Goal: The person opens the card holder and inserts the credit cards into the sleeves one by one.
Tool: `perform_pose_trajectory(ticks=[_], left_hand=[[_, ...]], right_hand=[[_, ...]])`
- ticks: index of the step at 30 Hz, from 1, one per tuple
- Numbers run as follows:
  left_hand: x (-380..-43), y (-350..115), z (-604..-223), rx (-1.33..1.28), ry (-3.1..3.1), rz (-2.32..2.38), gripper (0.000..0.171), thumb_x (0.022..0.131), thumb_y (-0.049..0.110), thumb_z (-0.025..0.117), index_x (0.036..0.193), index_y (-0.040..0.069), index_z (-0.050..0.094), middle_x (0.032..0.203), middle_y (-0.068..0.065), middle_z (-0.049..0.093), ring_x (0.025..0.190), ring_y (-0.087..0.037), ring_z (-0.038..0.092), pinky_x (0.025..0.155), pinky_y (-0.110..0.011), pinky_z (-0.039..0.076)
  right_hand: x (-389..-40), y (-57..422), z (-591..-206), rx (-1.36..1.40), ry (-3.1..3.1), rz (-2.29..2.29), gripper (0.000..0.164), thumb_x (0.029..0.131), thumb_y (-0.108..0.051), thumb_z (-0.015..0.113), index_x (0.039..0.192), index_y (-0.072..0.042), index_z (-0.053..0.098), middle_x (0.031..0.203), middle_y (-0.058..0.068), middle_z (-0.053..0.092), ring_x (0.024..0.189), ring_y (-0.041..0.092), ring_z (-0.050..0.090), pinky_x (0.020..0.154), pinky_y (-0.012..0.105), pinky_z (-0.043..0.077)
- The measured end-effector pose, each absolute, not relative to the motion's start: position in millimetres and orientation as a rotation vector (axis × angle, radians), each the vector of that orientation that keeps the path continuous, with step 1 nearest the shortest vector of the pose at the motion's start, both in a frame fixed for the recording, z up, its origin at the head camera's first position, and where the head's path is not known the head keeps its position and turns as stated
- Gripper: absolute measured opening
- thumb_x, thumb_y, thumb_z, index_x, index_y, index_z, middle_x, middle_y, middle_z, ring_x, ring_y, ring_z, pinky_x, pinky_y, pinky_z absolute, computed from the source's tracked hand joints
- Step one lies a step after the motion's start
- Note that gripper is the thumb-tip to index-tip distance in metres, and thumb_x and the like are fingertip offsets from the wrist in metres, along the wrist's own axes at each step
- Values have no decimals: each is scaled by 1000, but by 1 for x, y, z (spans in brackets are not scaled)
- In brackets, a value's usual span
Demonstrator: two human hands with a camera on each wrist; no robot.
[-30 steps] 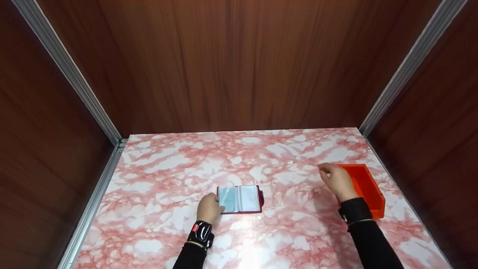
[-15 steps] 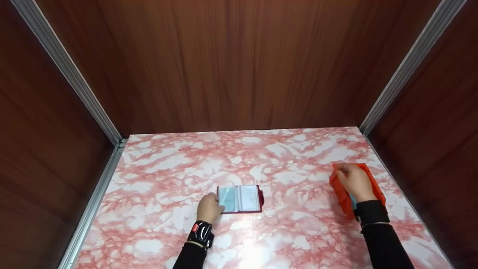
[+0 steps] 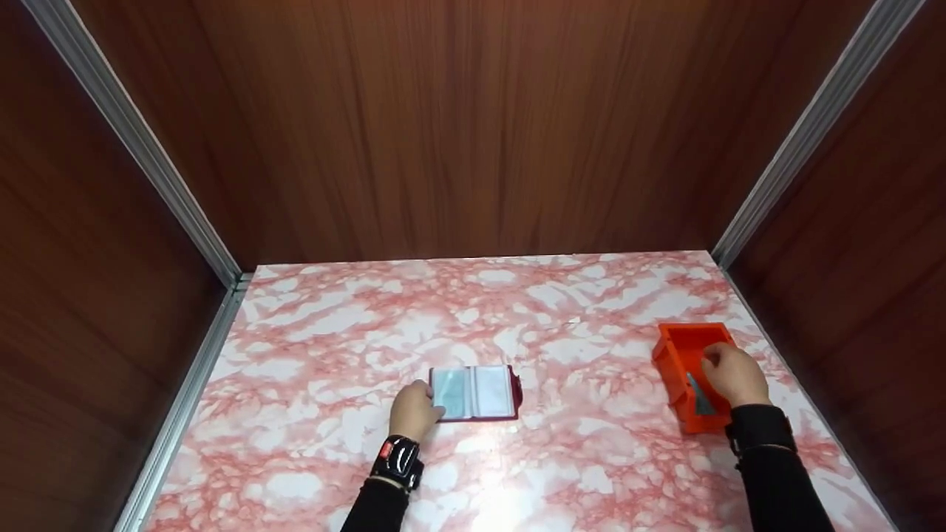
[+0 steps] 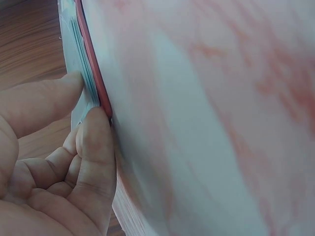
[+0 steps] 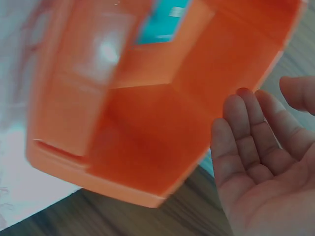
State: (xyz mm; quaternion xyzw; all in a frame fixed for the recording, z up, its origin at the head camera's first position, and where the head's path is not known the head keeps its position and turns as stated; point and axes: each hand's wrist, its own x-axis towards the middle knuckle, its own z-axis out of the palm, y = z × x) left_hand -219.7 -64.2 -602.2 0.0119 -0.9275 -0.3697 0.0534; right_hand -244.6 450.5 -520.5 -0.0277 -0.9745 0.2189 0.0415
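An open card holder point(image 3: 491, 391) with a dark red cover and clear sleeves lies on the table. My left hand point(image 3: 414, 410) pinches its left edge, thumb point(image 4: 69, 91) on the sleeves and forefinger against the red cover point(image 4: 93, 59). On the right stands an orange bin point(image 3: 674, 377) with a teal card point(image 3: 702, 403) inside. Over the bin's right side is my right hand point(image 3: 735, 373). The right wrist view shows that hand point(image 5: 266, 157) with loosely bent fingers and nothing in them, beside the bin wall; the card point(image 5: 165, 22) lies farther inside.
A pink and white marbled table point(image 3: 332, 318) lies under everything. Brown wood-grain panels point(image 3: 473, 133) rise at the back and both sides, with metal rails point(image 3: 805, 140) along the corners. The bin sits near the table's right edge.
My right hand has moved right, from left of the bin to over its right side, uncovering the bin's left wall and the teal card. My left hand and the card holder have stayed put.
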Motion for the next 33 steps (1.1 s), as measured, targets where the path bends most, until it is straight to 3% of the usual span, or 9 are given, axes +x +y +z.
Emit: perform_pose_trajectory(ticks=[13,23,33], left_hand=[[-219,-64,-603,62,-2823,-1152,30,69,7,85,88,-1,63,75,-5,60,71,-24,59,72,-43,51],[-220,-64,-604,46,-2829,-1130,30,69,8,86,87,-1,63,74,-5,60,71,-24,59,71,-43,50],[-219,-63,-602,89,-2846,-1140,31,70,9,86,89,-1,63,75,-5,60,71,-24,58,72,-43,50]], right_hand=[[-244,461,-540,-166,-3167,620,37,93,-14,57,114,16,55,111,37,59,98,51,57,88,62,44],[-243,458,-548,-202,-3262,641,40,96,-15,57,116,19,52,106,34,59,90,42,57,85,56,47],[-244,456,-548,-170,-3264,646,37,96,-14,56,115,19,53,106,35,59,93,44,57,89,59,45]])
